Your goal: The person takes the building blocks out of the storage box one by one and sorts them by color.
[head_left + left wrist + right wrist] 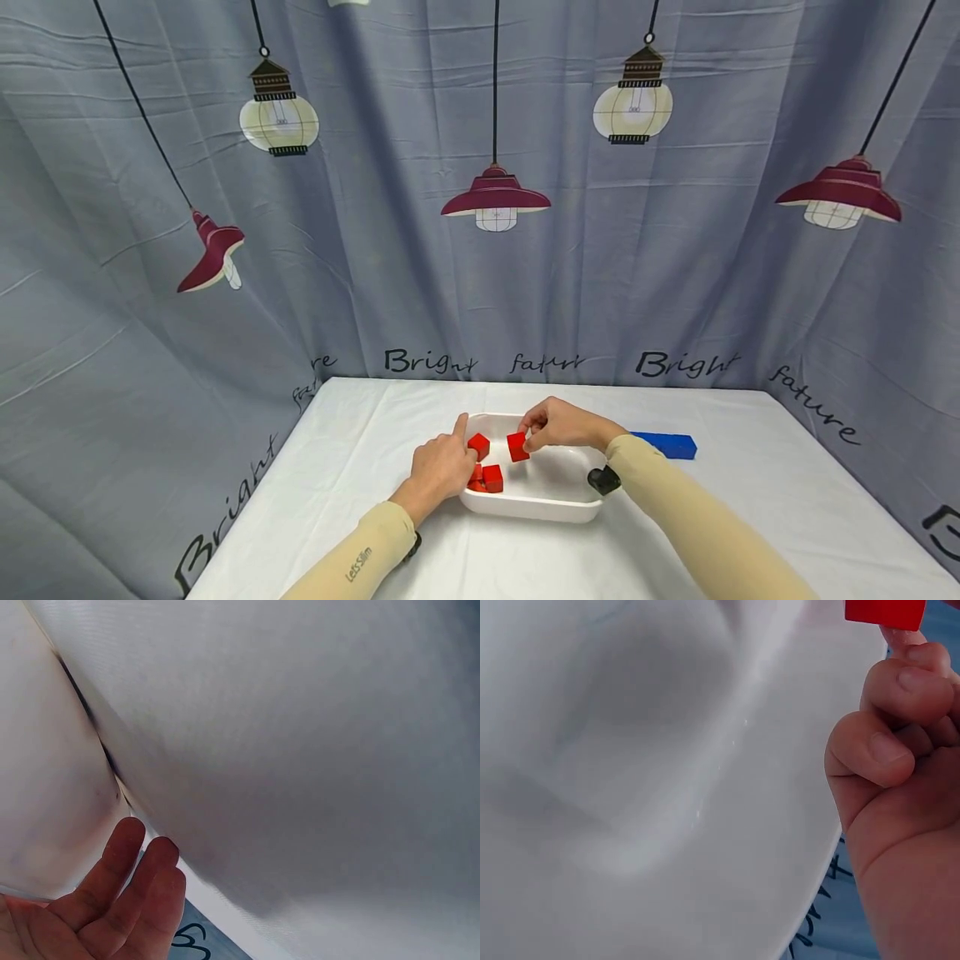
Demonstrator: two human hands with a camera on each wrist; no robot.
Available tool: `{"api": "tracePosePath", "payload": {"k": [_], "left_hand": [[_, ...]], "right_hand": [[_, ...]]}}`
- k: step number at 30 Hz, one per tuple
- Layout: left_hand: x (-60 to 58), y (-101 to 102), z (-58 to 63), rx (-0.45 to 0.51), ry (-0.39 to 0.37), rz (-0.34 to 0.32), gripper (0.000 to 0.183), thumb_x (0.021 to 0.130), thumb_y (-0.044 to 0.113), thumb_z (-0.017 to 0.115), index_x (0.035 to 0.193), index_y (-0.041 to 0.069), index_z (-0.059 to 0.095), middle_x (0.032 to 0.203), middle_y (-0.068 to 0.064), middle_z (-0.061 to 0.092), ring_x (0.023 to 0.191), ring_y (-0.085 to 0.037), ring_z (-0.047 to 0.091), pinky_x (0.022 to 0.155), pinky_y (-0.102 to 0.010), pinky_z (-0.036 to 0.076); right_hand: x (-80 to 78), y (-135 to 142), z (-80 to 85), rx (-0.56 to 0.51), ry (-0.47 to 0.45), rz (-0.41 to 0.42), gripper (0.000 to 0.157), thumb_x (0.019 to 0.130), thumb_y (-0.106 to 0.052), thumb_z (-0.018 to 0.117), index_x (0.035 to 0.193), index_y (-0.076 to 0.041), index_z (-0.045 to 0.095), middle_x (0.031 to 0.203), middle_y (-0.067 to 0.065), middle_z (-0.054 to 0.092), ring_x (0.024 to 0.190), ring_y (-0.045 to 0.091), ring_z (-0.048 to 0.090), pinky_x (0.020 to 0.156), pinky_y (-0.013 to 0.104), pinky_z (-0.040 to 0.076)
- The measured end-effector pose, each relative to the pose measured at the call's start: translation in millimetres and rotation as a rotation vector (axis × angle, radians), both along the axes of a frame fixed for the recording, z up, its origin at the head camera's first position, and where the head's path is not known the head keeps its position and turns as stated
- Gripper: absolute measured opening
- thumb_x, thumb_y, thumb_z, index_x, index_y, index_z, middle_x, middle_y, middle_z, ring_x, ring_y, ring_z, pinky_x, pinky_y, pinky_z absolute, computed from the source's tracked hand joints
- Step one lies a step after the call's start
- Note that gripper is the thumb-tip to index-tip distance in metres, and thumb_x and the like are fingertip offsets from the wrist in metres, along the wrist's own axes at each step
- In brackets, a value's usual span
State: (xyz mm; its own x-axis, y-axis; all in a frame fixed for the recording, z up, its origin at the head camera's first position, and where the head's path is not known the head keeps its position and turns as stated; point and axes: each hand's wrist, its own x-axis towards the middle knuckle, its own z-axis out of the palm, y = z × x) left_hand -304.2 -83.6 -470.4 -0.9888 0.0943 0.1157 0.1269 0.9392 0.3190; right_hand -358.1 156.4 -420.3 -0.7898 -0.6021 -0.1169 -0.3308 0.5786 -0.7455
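Right hand [562, 423] pinching a red cube [517, 447] there, over the white tray [528, 507] on the desk [750, 467]! Left hand [441, 462] grips the tray's left rim, more red cubes [492, 478] bunched beside it; a blue block [666, 445] lies beyond the right sleeve [682, 508].

From where I stand, a shallow white tray [534, 508] with rounded corners sits level on the cloth, the left hand [441, 467] at its left end with the index finger stretched out along the rim. A plain red cube [517, 447] is pinched in the fingertips of the right hand [566, 423], slightly tilted, over the middle of the tray. More red cubes [492, 478] lie inside toward the left end, bunched near the front and partly hidden, with one farther back.
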Motion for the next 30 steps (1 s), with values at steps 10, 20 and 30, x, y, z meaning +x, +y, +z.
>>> {"api": "tracePosePath", "payload": {"k": [10, 20, 30], "left_hand": [[0.9, 0.4, 1.3, -0.001, 0.001, 0.008, 0.064, 0.096, 0.031, 0.054, 0.155, 0.011, 0.038, 0.102, -0.013, 0.073, 0.076, -0.026, 0.065, 0.072, -0.046, 0.053], [1.9, 0.5, 0.2, 0.003, -0.001, 0.009, 0.065, 0.096, 0.031, 0.055, 0.155, 0.011, 0.038, 0.096, -0.011, 0.072, 0.073, -0.023, 0.062, 0.072, -0.044, 0.052], [1.5, 0.8, -0.1, 0.0, 0.004, 0.005, 0.065, 0.096, 0.032, 0.055, 0.155, 0.01, 0.038, 0.098, -0.011, 0.073, 0.074, -0.025, 0.063, 0.072, -0.045, 0.052]], "right_hand": [[11.2, 26.7, 17.4, 0.007, 0.031, -0.024, 0.015, 0.083, -0.016, 0.075, 0.096, -0.01, 0.073, 0.067, -0.003, 0.049, 0.069, 0.012, 0.049, 0.066, 0.029, 0.039], [25.3, 57.6, 24.1, -0.003, 0.057, -0.04, 0.02, 0.084, -0.017, 0.074, 0.101, -0.007, 0.071, 0.069, -0.003, 0.048, 0.073, 0.013, 0.052, 0.071, 0.031, 0.041], [42.8, 93.0, 20.5, -0.029, 0.063, -0.068, 0.022, 0.088, -0.017, 0.072, 0.105, -0.002, 0.069, 0.068, -0.003, 0.042, 0.068, 0.009, 0.044, 0.064, 0.026, 0.04]]}}
